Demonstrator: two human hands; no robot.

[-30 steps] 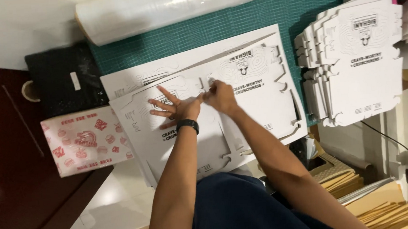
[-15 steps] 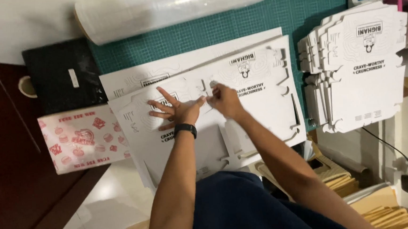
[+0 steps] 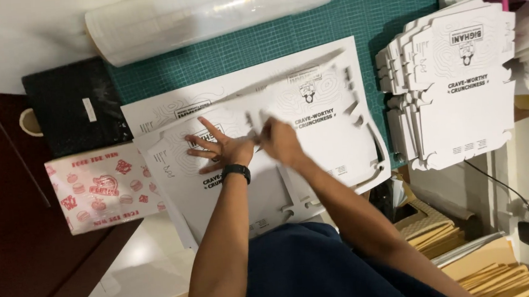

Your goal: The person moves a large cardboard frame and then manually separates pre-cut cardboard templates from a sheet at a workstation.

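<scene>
While my left hand (image 3: 219,150) lies flat with its fingers spread on the white die-cut cardboard box blank (image 3: 264,148), pressing it down, my right hand (image 3: 279,140) is just beside it, touching the same sheet; that hand is blurred, and I cannot tell whether it pinches an edge or only pushes on the card. A black wristband (image 3: 236,170) sits on my left wrist. The blank lies on top of more flat printed white sheets (image 3: 158,112), all resting on a green cutting mat (image 3: 306,33) with a grid that covers the desk (image 3: 0,36) in front of me. To my right, apart from the sheet under my hands, stands a stack of white die-cut blanks (image 3: 456,88) of the same shape, fanned a little at the edges. At the far side of the mat lies a large roll of clear plastic film (image 3: 207,14), on its side. To my left are a black padded pouch (image 3: 72,108) and, nearer to me and touching the sheets, a white paper pack with red printed pictures (image 3: 99,189). A small roll of tape (image 3: 29,122) lies just beside the pouch. Lower right, brown paper envelopes (image 3: 498,272) are stacked below the desk edge.
</scene>
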